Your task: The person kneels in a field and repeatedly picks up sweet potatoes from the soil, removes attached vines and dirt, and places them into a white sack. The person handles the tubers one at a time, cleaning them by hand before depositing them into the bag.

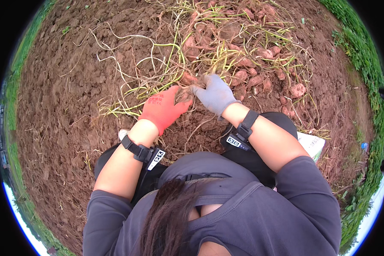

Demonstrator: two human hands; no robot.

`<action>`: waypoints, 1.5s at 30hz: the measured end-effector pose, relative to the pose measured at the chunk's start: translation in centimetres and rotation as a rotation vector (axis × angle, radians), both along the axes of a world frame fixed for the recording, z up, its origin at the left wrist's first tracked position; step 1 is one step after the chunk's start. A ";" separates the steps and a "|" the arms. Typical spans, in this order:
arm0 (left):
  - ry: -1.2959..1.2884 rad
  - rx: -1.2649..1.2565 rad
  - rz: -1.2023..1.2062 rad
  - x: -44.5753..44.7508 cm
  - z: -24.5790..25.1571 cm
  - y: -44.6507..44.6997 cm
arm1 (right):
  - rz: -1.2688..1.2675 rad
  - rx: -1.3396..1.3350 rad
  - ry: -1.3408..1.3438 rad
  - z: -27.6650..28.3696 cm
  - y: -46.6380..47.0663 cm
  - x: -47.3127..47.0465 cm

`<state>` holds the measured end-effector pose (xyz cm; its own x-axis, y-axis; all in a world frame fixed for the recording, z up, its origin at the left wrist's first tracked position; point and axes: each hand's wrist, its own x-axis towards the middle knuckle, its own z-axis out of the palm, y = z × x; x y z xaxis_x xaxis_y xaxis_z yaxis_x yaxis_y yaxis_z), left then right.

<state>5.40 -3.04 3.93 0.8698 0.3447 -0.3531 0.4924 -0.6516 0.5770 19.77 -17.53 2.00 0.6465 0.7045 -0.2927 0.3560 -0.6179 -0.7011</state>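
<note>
My left hand (pixel 164 107), in a red work glove, curls around a soil-covered sweet potato (pixel 184 94) low over the ground. Close against it, my right hand (pixel 215 95) in a grey glove pinches thin brown roots (pixel 196 85); its fingertips are partly hidden. Just beyond both hands lies a reddish sweet potato (pixel 188 78) among pale green vine stems (pixel 161 84). Past my right hand spreads a heap of sweet potatoes (pixel 240 76), still tangled with stems and roots.
Loose brown soil (pixel 67 105) surrounds me. A white printed packet (pixel 311 144) lies by my right knee, and a small blue object (pixel 364 146) sits farther right. Green plants (pixel 360 48) border the right side. A strapped device (pixel 147 154) is on each wrist.
</note>
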 end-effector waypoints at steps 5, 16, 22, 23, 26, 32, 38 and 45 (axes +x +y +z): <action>-0.105 -0.001 -0.042 -0.4 -1.5 0.0 | 0.165 0.105 0.461 0.3 -0.4 0.4; 0.104 0.009 -0.047 -0.4 -1.3 -1.4 | 0.369 -0.151 0.301 1.4 -0.4 0.4; 0.026 -0.289 0.271 0.9 -3.2 -1.1 | 0.251 0.058 -0.178 0.5 0.1 -0.9; 0.002 -0.332 0.350 0.8 -3.5 -0.9 | 0.222 0.123 -0.120 0.1 0.1 -0.6; -0.053 -0.759 0.475 0.6 -3.6 0.7 | 0.013 0.153 0.136 -1.2 -0.1 0.9; -0.290 -1.608 0.343 0.3 -2.7 2.7 | -0.273 0.208 0.485 -2.4 -0.4 3.1; -0.276 -1.471 0.217 0.3 -1.3 2.2 | 0.098 -0.053 0.190 -1.2 -0.5 1.7; -0.352 -1.287 0.179 0.2 -0.7 1.7 | 0.057 -0.011 0.221 1.6 -0.5 1.1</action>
<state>5.62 -1.32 3.24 0.9587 0.0574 -0.2784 0.2133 0.5022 0.8381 20.91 -18.01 3.65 0.5250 0.7342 -0.4305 0.2287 -0.6089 -0.7596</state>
